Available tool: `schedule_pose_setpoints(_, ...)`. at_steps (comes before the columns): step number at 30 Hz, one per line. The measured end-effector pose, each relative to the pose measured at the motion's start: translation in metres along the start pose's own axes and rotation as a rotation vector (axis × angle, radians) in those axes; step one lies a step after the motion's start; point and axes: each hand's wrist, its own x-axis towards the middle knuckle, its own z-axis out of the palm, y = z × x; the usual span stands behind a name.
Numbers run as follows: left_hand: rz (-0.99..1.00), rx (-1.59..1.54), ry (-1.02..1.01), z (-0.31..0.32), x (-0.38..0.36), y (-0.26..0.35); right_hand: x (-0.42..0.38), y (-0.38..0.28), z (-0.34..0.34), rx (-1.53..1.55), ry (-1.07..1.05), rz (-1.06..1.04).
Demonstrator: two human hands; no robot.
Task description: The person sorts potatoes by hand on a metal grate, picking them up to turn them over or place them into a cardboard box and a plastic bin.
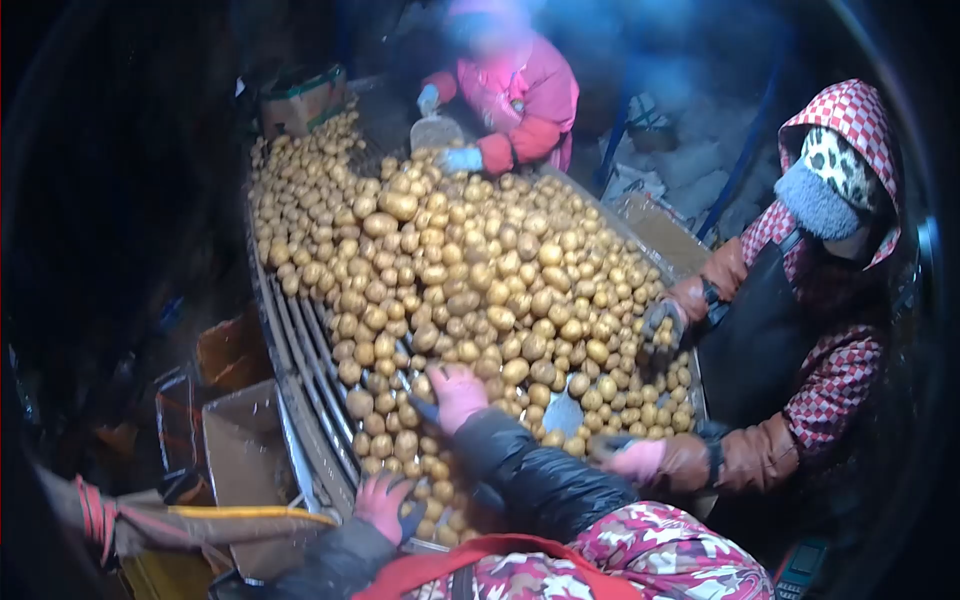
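Note:
A broad heap of potatoes [480, 270] covers the slatted metal sorting table [300, 350] in front of me. My left hand [383, 505], in a pink glove with dark fingertips, rests at the near left edge of the heap, fingers spread beside small potatoes. Farther in, my right hand [457, 395], gloved the same way, lies over potatoes with its fingers apart. No potato shows clearly in either palm, as the undersides are hidden. Dark puffy sleeves cover both my arms.
Across the table, a co-worker in pink [535, 95] holds a scoop [436, 131] at the potatoes. On the right, a co-worker in a checked hood [845, 110] has both gloved hands at the heap. Cardboard boxes [245, 450] stand at the left; another box [303, 103] sits at the far corner.

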Motion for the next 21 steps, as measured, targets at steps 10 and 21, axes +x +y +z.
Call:
schedule_pose_setpoints(10,0.0,0.006,0.033,0.0,0.002,0.007,-0.07,0.02,-0.026,0.025,-0.037,0.056)
schedule_pose_setpoints(21,-0.637,-1.323,-0.245,-0.027,0.045,0.043,-0.121,0.013,-0.07,0.106,0.159,-0.452)
